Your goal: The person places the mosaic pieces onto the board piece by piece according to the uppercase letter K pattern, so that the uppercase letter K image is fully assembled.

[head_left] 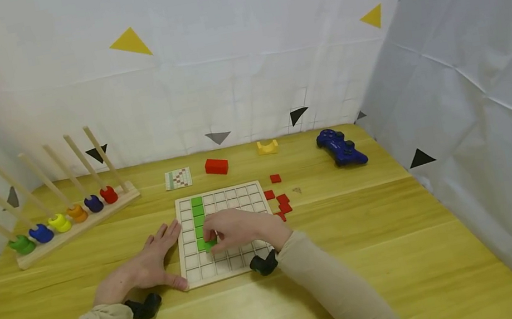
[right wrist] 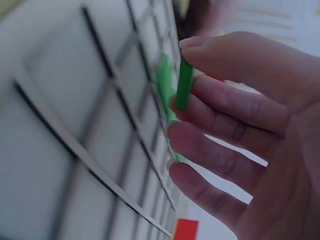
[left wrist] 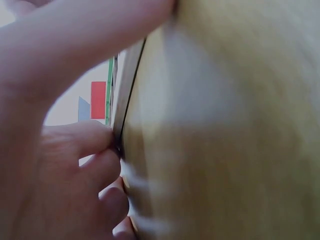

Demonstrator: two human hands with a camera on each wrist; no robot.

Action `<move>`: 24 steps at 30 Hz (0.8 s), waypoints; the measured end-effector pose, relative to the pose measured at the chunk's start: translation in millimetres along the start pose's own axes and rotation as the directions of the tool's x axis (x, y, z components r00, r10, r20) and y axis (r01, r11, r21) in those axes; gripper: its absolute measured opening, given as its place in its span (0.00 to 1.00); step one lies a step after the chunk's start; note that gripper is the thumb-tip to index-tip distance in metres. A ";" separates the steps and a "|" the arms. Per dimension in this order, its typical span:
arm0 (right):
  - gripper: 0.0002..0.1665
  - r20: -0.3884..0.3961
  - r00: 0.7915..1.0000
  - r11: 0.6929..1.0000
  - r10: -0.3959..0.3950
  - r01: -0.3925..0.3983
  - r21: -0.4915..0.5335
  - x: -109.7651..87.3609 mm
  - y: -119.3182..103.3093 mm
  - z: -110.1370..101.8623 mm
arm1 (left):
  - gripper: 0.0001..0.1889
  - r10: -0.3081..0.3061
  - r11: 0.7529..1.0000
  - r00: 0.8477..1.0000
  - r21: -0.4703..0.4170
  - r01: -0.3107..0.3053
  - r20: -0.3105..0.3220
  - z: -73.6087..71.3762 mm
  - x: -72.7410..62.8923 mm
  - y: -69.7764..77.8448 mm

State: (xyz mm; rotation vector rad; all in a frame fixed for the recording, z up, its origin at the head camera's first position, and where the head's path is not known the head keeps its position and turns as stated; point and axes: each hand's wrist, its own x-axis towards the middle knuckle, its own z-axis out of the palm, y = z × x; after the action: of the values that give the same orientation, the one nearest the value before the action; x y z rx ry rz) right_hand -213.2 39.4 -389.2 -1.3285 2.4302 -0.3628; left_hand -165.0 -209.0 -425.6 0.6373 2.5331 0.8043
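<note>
A pale grid board point(head_left: 194, 275) lies on the wooden table, with a column of green square tiles point(head_left: 199, 221) in its second column from the left. My right hand point(head_left: 242, 227) is over the board and pinches one green tile point(right wrist: 184, 86) between thumb and fingers, tilted close to the grid. The other fingers in the right wrist view hang near the board's surface. My left hand point(head_left: 151, 263) lies spread at the board's left side, its thumb at the near corner and fingertips against the edge. The left wrist view shows that edge point(left wrist: 127, 82) beside the fingers.
Several red tiles point(head_left: 285, 207) lie right of the board. Behind it are a small pattern card point(head_left: 178, 178), a red block point(head_left: 216, 166) and a yellow notched block point(head_left: 267, 148). A blue game controller point(head_left: 341, 147) lies back right; a peg rack point(head_left: 79, 226) with coloured rings stands left.
</note>
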 end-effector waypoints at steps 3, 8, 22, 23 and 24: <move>0.12 0.025 1.000 0.999 -0.012 0.013 -0.032 6.0 -1.8 8.4 | 0.71 0.002 1.000 1.000 -0.001 -0.002 -0.002 0.1 0.2 -1.0; 0.11 0.035 0.999 0.999 -0.017 0.019 -0.048 9.4 -4.9 14.8 | 0.71 0.007 1.000 1.000 0.007 -0.007 0.001 0.7 1.4 -2.6; 0.13 -0.035 0.999 1.000 -0.003 0.004 0.018 12.4 -3.0 21.4 | 0.71 0.013 1.000 1.000 0.006 -0.012 -0.005 0.2 0.7 -1.4; 0.13 -0.039 0.999 0.999 0.005 -0.004 0.032 12.5 -3.0 21.8 | 0.71 0.010 1.000 1.000 0.005 -0.010 -0.006 0.2 0.6 -1.2; 0.13 -0.044 0.999 0.999 0.013 -0.011 0.043 12.5 -3.3 21.9 | 0.71 0.007 1.000 1.000 0.005 -0.007 -0.005 0.3 0.6 -1.0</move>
State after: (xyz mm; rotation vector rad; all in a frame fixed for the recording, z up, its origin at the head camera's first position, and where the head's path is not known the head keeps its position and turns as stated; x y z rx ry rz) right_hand -207.8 25.9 -410.1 -1.3002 2.4514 -0.4437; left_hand -165.6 -209.3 -426.5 0.6472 2.5396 0.8040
